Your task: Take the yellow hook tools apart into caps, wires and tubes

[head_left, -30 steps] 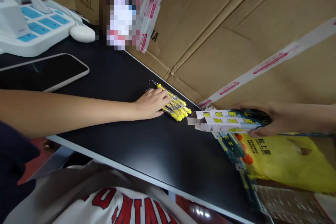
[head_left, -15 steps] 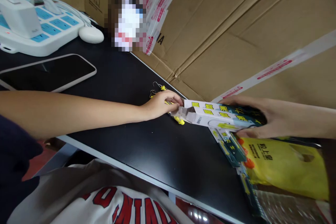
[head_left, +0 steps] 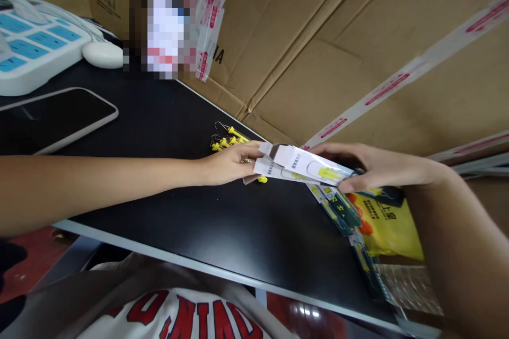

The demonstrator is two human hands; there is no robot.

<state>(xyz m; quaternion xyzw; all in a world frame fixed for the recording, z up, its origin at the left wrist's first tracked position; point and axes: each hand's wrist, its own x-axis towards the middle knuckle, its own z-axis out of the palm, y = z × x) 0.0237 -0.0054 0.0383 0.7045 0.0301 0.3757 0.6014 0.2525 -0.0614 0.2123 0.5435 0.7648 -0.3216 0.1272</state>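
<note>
Two narrow, printed cardboard boxes appear to overlap in front of me. My right hand [head_left: 371, 164] grips the upper box [head_left: 302, 161] near its far right end, fingers behind and thumb in front. That box's left end has a raised flap. The left end of the lower box [head_left: 268, 168] is pinched by my left hand [head_left: 226, 165], whose fingertips are partly hidden behind it. Yellow hooked spring scales [head_left: 225, 143] lie on the table just behind my left hand. More printed boxes [head_left: 336, 209] lie below my right hand.
A phone [head_left: 59, 116] lies at the left, by a white power strip [head_left: 35, 58] and a white mouse-like object [head_left: 103, 55]. Large cardboard boxes [head_left: 318, 53] wall the table's back. A yellow bag [head_left: 393, 228] lies at the right. The table's front edge [head_left: 159, 259] is near my body.
The held box has turned so its narrower side faces me, and a second box end now shows under it. My view has shifted right.
</note>
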